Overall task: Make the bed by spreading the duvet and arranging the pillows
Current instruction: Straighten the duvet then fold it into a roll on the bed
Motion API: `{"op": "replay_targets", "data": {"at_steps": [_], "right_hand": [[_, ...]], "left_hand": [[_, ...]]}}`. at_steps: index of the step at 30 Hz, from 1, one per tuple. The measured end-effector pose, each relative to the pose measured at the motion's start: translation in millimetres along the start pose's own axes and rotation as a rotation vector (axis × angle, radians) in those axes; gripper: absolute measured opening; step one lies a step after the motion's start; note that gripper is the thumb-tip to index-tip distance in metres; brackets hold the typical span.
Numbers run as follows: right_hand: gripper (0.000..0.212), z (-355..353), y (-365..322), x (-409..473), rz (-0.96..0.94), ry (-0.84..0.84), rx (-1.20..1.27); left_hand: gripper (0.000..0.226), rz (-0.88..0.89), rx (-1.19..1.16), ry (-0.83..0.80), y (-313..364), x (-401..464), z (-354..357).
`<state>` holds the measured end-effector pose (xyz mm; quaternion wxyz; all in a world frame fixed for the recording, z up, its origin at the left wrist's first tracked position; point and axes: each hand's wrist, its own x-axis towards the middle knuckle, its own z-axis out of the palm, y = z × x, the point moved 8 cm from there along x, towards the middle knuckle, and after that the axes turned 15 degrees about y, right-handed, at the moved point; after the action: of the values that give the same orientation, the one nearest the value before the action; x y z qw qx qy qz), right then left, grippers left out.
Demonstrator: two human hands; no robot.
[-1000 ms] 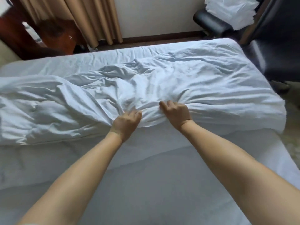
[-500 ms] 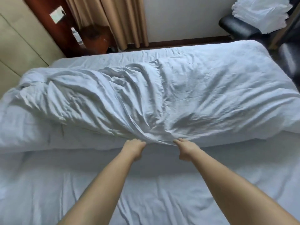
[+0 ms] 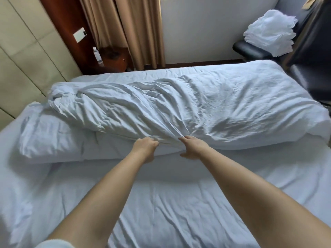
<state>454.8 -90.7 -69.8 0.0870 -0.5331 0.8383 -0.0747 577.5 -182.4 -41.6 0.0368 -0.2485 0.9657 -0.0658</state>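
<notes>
White cotton covers nearly the whole field. Bed (image 3: 161,212) — its bare sheet fills the lower half, creased but flat. Duvet (image 3: 179,111), bunched in a long roll across the far half of the mattress from nine o'clock to three o'clock, thickest toward nine, its near edge lying just past the hands. No pillow can be told apart with certainty; the soft white mass at nine o'clock (image 3: 52,138), partly under the roll, may be one.

Left hand (image 3: 145,146) and right hand (image 3: 194,147), side by side near the centre, both at the duvet's near edge. The left is fisted into the fabric, gripping a fold; the right pinches the hem between thumb and fingers, and pleats fan away from that pinch toward twelve o'clock.

Handling, as judged: the duvet is soft, bulky and fairly light, with no stiffness of its own, so a pull at one central point gathers cloth rather than spreading it. Better hold — the hem itself, hands moved well apart toward the corners.

Containers: none on the bed. At two o'clock a dark chair (image 3: 254,49) carries a stack of folded white linen (image 3: 270,34); at eleven o'clock a water bottle (image 3: 97,56) stands on a wooden side table (image 3: 114,58).
</notes>
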Motion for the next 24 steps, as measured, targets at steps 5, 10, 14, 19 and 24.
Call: {"op": "replay_targets", "data": {"at_steps": [5, 10, 14, 19, 24], "right_hand": [[0.074, -2, -77, -5, 0.003, 0.04, -0.025], [0.073, 5, -126, 8, 0.034, 0.039, -0.008], [0.072, 13, -144, 36, 0.035, 0.022, -0.006], [0.069, 42, -138, 90, 0.069, -0.018, 0.014], [0.064, 83, -128, 157, 0.102, -0.072, 0.055]], "left_hand": [[0.043, 0.028, -0.031, 0.0, -52, -43, -2], [0.044, 0.049, -0.033, -0.015, -92, -54, 0], [0.045, 0.014, -0.041, -0.043, -127, -40, 13], [0.045, -0.001, -0.023, -0.099, -161, -7, 46], [0.042, 0.024, -0.018, -0.14, -188, 48, 81]]}}
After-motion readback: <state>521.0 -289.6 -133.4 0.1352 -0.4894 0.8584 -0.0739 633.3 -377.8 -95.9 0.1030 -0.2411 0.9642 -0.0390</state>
